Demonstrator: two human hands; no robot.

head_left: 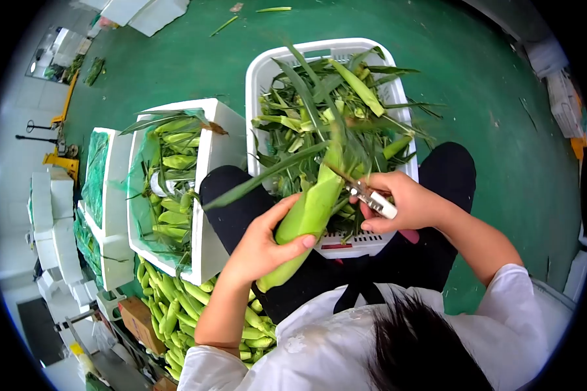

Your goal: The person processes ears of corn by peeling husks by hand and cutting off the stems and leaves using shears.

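My left hand [261, 244] is wrapped round a green ear of corn [312, 207] in its husk, tilted with its leafy tip up and away from me. In my right hand [407, 199] are pruning shears [379, 202] with a white handle, their metal end beside the upper part of the husk. Blur and leaves hide whether the blades touch it. Beneath both hands, between my knees, stands a white plastic basket [250, 85] heaped with cut husks and long leaves [293, 107].
To the left, a white foam box [205, 169] holds husked-in corn ears [176, 215] in green plastic. A pile of corn ears [176, 306] lies on the floor by my left side. More foam boxes [114, 254] stand farther left, and a yellow pallet jack [62, 163] is beyond.
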